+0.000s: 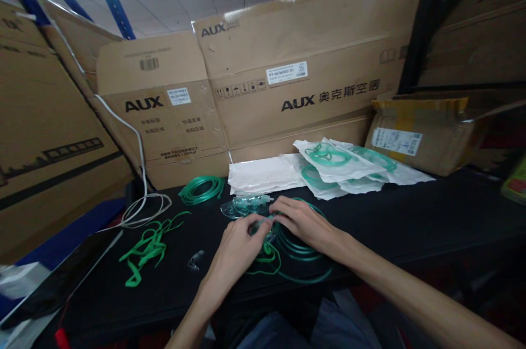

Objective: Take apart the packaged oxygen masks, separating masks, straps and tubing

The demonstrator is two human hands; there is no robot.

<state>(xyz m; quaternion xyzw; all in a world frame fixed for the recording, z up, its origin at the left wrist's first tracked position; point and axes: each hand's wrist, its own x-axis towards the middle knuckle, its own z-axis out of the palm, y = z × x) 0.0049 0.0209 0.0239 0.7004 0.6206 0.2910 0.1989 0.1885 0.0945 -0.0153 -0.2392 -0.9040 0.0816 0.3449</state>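
My left hand is closed, thumb and fingers pinched on a clear, greenish plastic mask that is mostly covered by the fingers. My right hand meets it from the right, its fingertips pinched around the end of a green tube where it joins the mask. Coiled green tubing lies under and beside the right hand. A thin green elastic strap hangs below the fingers onto the black table. Just behind the hands rest more clear green plastic parts.
Left on the black table are a green tubing coil, loose green straps, a small clear piece and a white cable. White packets with green tubing lie behind, before cardboard panels. An open carton stands right.
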